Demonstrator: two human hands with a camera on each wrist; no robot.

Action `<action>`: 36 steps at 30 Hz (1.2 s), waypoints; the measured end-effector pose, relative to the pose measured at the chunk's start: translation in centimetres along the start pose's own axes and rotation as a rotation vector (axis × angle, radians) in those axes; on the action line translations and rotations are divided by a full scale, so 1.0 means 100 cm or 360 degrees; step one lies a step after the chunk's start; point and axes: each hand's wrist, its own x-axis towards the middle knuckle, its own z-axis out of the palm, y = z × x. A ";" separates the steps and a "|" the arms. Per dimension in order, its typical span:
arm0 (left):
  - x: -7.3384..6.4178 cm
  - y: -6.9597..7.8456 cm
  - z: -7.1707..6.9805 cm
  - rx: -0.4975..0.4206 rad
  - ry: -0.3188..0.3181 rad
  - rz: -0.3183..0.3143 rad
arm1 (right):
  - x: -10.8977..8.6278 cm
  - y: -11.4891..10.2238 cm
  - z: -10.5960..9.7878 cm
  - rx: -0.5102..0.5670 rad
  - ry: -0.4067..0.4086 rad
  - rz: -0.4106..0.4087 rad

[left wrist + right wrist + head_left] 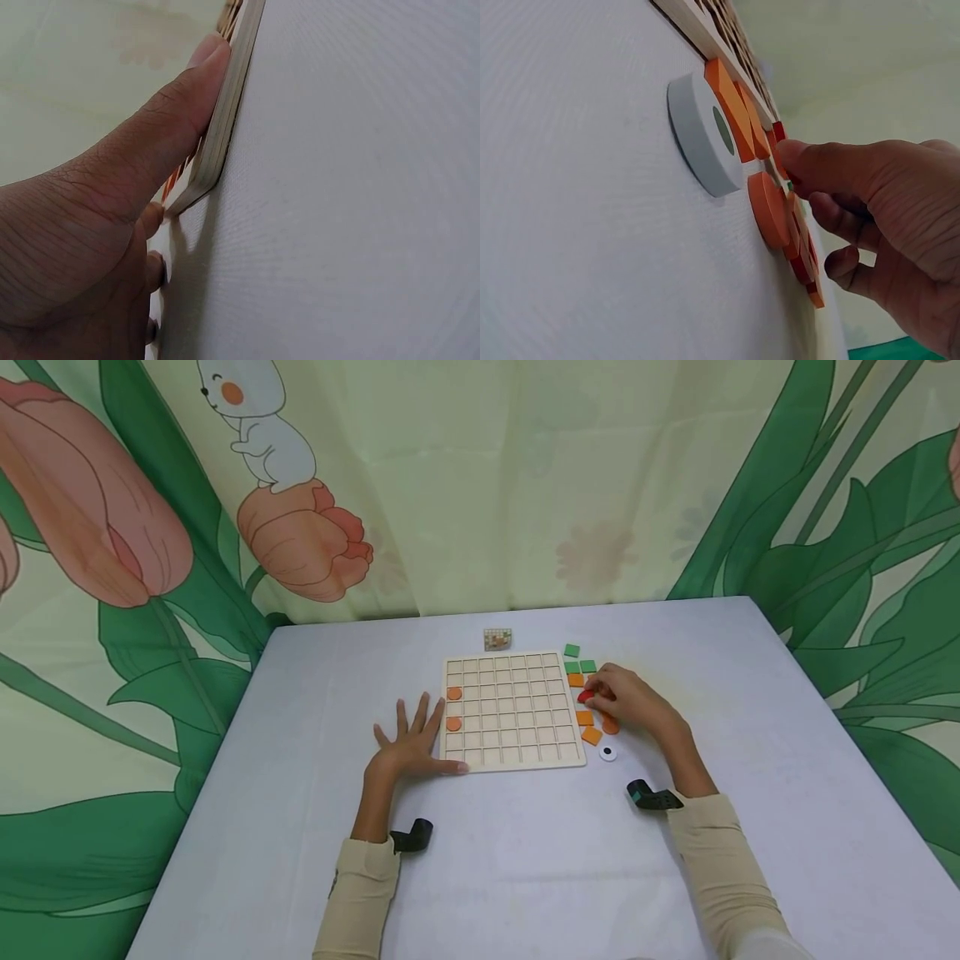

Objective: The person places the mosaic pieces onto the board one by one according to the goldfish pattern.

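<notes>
A pale wooden grid board (517, 710) lies on the table, with two orange round pieces (454, 693) in its left column. My left hand (408, 750) has its fingers spread beside the board's left edge. Its thumb (176, 105) rests on the near left corner. At the board's right side my right hand (633, 695) pinches a small red piece (585, 696) between thumb and forefinger. Orange square tiles (584, 717) and green square tiles (572, 667) lie around it. Other red and orange pieces show under the fingers in the right wrist view, partly hidden.
A white disc with a dark centre (608, 753) lies near the board's near right corner. Behind the board stands a small patterned block (497, 639). The white-covered table (525, 860) meets a printed curtain (465, 485) at the back.
</notes>
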 end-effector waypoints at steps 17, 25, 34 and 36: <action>0.002 -0.001 0.002 -0.0006 -0.0014 -0.0008 | 0.019 -0.027 0.002 -0.0019 0.0009 -0.0245; 0.000 0.001 0.000 -0.0004 0.0010 -0.0011 | 0.035 -0.041 0.012 0.0065 -0.0040 -0.0261; 0.002 -0.002 0.002 0.0010 0.0005 -0.0012 | 0.050 -0.058 0.027 0.0043 -0.0094 -0.0311; 0.002 -0.002 0.002 0.0005 -0.0001 -0.0014 | 0.052 -0.063 0.030 0.0035 -0.0093 -0.0342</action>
